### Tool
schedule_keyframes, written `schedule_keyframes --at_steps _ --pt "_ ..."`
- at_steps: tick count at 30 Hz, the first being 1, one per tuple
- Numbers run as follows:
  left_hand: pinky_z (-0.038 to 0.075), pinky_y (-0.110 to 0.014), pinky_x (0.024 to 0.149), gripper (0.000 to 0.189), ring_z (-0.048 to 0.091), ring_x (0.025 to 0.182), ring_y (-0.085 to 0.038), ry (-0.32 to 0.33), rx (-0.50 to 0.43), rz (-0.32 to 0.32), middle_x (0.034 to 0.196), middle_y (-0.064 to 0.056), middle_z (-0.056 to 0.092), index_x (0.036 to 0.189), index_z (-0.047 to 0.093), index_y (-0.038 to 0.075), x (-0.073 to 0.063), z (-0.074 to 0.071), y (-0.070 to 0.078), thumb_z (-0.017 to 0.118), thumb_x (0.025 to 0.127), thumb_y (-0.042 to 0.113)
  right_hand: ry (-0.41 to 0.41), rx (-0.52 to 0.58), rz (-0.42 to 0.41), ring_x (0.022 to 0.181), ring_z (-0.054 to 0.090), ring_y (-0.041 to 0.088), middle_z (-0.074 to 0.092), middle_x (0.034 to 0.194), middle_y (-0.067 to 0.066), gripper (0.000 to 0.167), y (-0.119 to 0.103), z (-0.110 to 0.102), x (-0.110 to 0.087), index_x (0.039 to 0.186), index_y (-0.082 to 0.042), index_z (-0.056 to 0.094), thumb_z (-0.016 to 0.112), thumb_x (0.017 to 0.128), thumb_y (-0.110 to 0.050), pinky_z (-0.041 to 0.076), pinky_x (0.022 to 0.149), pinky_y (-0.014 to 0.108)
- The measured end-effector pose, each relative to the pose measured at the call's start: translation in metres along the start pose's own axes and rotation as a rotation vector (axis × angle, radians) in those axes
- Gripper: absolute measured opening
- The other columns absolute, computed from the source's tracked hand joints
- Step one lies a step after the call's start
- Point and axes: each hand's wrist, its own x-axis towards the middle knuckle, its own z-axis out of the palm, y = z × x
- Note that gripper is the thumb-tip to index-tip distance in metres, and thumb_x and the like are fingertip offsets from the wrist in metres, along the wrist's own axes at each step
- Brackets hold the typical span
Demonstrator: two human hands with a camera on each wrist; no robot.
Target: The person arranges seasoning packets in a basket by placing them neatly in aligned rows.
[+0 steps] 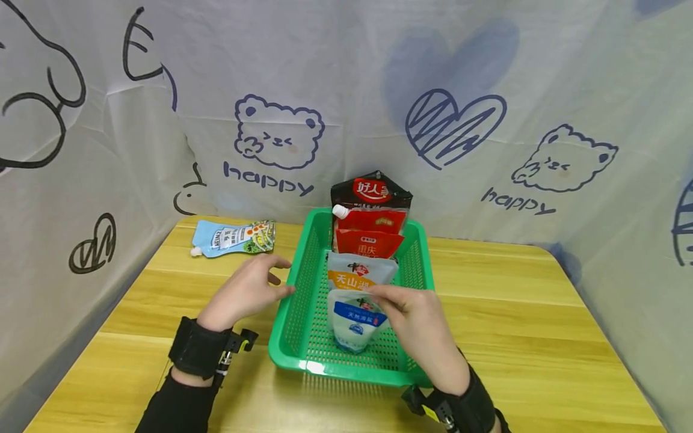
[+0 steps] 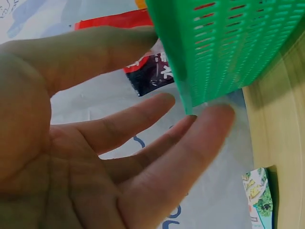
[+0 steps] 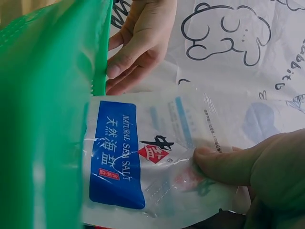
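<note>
A green basket [image 1: 419,264] of perforated plastic stands on the table, with a row of upright bags in it. Frontmost is a white and blue bag of sea salt [image 1: 354,328]. My right hand [image 1: 425,331] pinches that bag's top edge between thumb and fingers, as the right wrist view also shows for the salt bag [image 3: 116,157]. Behind it stand a white and orange bag [image 1: 346,270], two red pouches [image 1: 373,243] and a black and red pouch [image 1: 346,195]. At the basket's left rim, my left hand [image 1: 243,291] has its fingers spread; whether they touch it, I cannot tell.
A light blue Heinz spout pouch [image 1: 233,237] lies flat on the wooden table [image 1: 514,325], left of the basket near the back edge. Pale cloth [image 1: 368,108] with bear and heart drawings hangs behind the table and at both sides.
</note>
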Motion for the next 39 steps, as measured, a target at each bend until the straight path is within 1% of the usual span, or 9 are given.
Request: schedule_keyframes --at_steps 4,10,13,18,23,28,31,35,39 --pt "0.062 -0.038 0.076 0.055 0.069 0.107 -0.034 -0.015 -0.022 -0.012 0.14 -0.026 0.057 0.138 0.06 -0.004 0.003 0.002 -0.002 0.08 0.091 0.015 -0.021 0.01 -0.008 0.081 0.076 0.016 0.08 0.101 0.007 0.019 -0.002 0.002 -0.001 0.107 -0.009 0.083 0.078 0.09 -0.001 0.055 0.058 0.018" --pt "0.063 -0.038 0.079 0.054 0.068 0.111 -0.036 -0.03 -0.033 -0.003 0.143 -0.029 0.054 0.139 0.057 -0.009 0.005 0.007 -0.001 0.076 0.091 0.008 -0.061 -0.004 -0.034 0.085 0.076 0.014 0.079 0.103 0.005 0.02 -0.004 0.004 -0.001 0.109 -0.01 0.082 0.078 0.091 -0.004 0.057 0.066 0.019" --pt "0.063 -0.038 0.08 0.053 0.067 0.112 -0.037 -0.03 -0.03 0.003 0.143 -0.029 0.054 0.139 0.057 -0.01 0.004 0.008 0.0 0.075 0.092 0.006 -0.107 0.015 -0.01 0.092 0.076 0.014 0.079 0.109 0.003 0.024 -0.004 0.001 -0.002 0.116 -0.01 0.08 0.077 0.093 -0.006 0.058 0.069 0.02" --pt "0.063 -0.038 0.08 0.053 0.067 0.113 -0.037 -0.033 -0.027 0.001 0.143 -0.029 0.053 0.139 0.057 -0.011 0.003 0.008 0.001 0.075 0.092 0.005 -0.179 0.067 0.067 0.103 0.073 0.015 0.076 0.119 0.003 0.033 -0.007 -0.016 -0.003 0.128 -0.013 0.074 0.077 0.095 -0.012 0.062 0.083 0.03" --pt "0.063 -0.037 0.08 0.053 0.067 0.113 -0.037 -0.035 -0.018 0.005 0.144 -0.029 0.053 0.139 0.057 -0.011 0.003 0.008 0.002 0.075 0.092 0.005 -0.135 0.112 0.076 0.105 0.073 0.018 0.075 0.122 0.003 0.035 -0.004 -0.042 -0.006 0.13 -0.012 0.072 0.076 0.096 -0.016 0.062 0.086 0.034" --pt "0.063 -0.037 0.08 0.053 0.067 0.113 -0.037 -0.032 -0.008 0.006 0.143 -0.028 0.053 0.139 0.057 -0.01 0.004 0.008 0.003 0.075 0.092 0.006 -0.008 0.107 0.074 0.106 0.074 0.022 0.075 0.122 0.006 0.034 0.013 -0.062 -0.005 0.132 -0.01 0.072 0.074 0.098 -0.016 0.062 0.086 0.037" --pt "0.063 -0.037 0.08 0.053 0.067 0.113 -0.037 -0.031 -0.005 0.007 0.143 -0.028 0.053 0.139 0.057 -0.01 0.004 0.008 0.003 0.075 0.092 0.006 0.036 0.054 0.125 0.109 0.073 0.026 0.073 0.127 0.009 0.037 0.028 -0.07 -0.002 0.135 -0.008 0.069 0.073 0.1 -0.02 0.062 0.088 0.042" --pt "0.063 -0.037 0.079 0.052 0.067 0.112 -0.037 -0.029 -0.003 0.01 0.143 -0.028 0.053 0.139 0.058 -0.01 0.004 0.009 0.002 0.075 0.092 0.006 0.025 -0.038 0.212 0.114 0.071 0.032 0.069 0.135 0.012 0.043 0.048 -0.075 0.004 0.14 -0.008 0.065 0.07 0.102 -0.026 0.062 0.086 0.048" --pt "0.062 -0.038 0.079 0.052 0.067 0.112 -0.037 -0.028 -0.001 0.012 0.143 -0.028 0.053 0.139 0.058 -0.01 0.004 0.009 0.002 0.075 0.092 0.006 -0.042 -0.071 0.293 0.12 0.067 0.038 0.061 0.145 0.017 0.049 0.069 -0.072 0.01 0.146 -0.007 0.059 0.068 0.103 -0.029 0.062 0.082 0.047"
